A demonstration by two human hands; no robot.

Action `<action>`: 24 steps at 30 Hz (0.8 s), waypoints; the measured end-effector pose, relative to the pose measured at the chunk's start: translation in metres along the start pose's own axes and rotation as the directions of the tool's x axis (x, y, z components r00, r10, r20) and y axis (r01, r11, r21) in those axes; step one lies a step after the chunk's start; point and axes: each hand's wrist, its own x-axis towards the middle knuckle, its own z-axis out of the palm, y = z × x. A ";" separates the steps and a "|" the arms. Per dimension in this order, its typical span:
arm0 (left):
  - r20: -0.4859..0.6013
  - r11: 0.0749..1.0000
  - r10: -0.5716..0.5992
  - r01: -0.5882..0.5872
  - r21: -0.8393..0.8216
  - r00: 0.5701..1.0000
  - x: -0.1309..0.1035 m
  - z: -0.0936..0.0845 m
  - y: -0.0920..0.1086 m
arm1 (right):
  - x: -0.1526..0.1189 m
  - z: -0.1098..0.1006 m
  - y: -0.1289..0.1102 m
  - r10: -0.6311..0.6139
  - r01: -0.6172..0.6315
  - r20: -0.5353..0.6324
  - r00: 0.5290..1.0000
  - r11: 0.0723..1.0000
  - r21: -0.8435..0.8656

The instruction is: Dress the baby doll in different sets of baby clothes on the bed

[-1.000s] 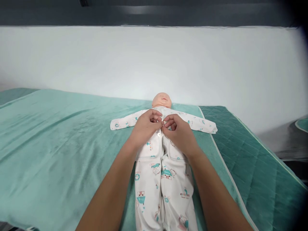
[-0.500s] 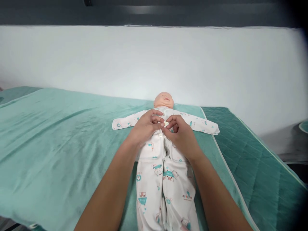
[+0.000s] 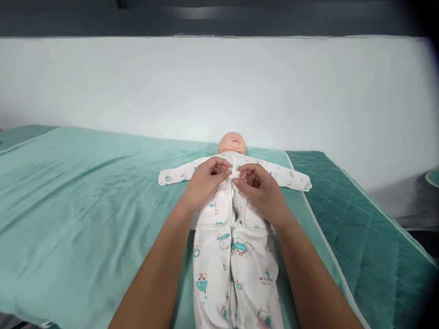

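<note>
A baby doll (image 3: 232,142) lies on its back, dressed in a white printed jacket (image 3: 219,210) and matching trousers (image 3: 211,288). My left hand (image 3: 207,180) pinches the jacket's front edge at the chest, thumb against curled fingers. Opposite it, my right hand (image 3: 262,189) has thumb and forefinger on the other front edge, the remaining fingers curled in. A small pale button (image 3: 235,173) shows between the fingertips; whether it sits through its hole I cannot tell. Lower on the front is another button (image 3: 228,192). Both sleeves stretch out sideways.
A light green sheet (image 3: 85,205) covers most of the bed. Along the right runs a darker quilted mat (image 3: 356,224) with a pale edge. Behind the doll's head rises a white wall (image 3: 171,87), with a dark band above it.
My right thumb and forefinger have spread slightly apart around the button, and the button now lies flatter between my fingertips. Both hands stay at the chest. The view has shifted a little.
</note>
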 end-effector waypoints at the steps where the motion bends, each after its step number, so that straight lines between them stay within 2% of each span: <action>1: -0.007 1.000 0.009 -0.009 0.000 1.000 0.000 -0.001 0.000 | -0.002 -0.002 -0.004 -0.014 0.014 -0.004 1.000 0.999 -0.050; 5: 0.016 0.998 0.043 -0.044 0.050 0.999 -0.005 -0.006 0.008 | -0.016 -0.009 -0.024 -0.036 0.048 0.039 0.999 0.921 -0.387; 8: 0.112 0.990 0.025 -0.039 0.132 0.993 -0.008 -0.010 0.014 | -0.025 -0.009 -0.035 0.022 0.045 0.105 0.994 0.805 -0.592; 10: 0.184 0.984 -0.006 -0.027 0.179 0.983 -0.010 -0.013 0.016 | -0.028 -0.008 -0.039 0.061 0.028 0.110 0.992 0.745 -0.667; 12: 0.248 0.974 -0.025 -0.033 0.225 0.968 -0.011 -0.017 0.017 | -0.029 -0.009 -0.040 0.093 0.011 0.120 0.988 0.745 -0.667; 17: 0.348 0.945 -0.006 -0.108 0.309 0.938 -0.011 -0.022 0.016 | -0.026 -0.019 -0.042 0.147 -0.028 0.193 0.970 0.859 -0.512; 21: 0.370 0.940 0.006 -0.132 0.316 0.929 -0.011 -0.023 0.017 | -0.023 -0.026 -0.044 0.184 -0.073 0.231 0.955 0.906 -0.418; 24: 0.342 0.944 0.005 -0.118 0.308 0.940 -0.011 -0.021 0.017 | -0.022 -0.028 -0.042 0.198 -0.101 0.250 0.948 0.930 -0.354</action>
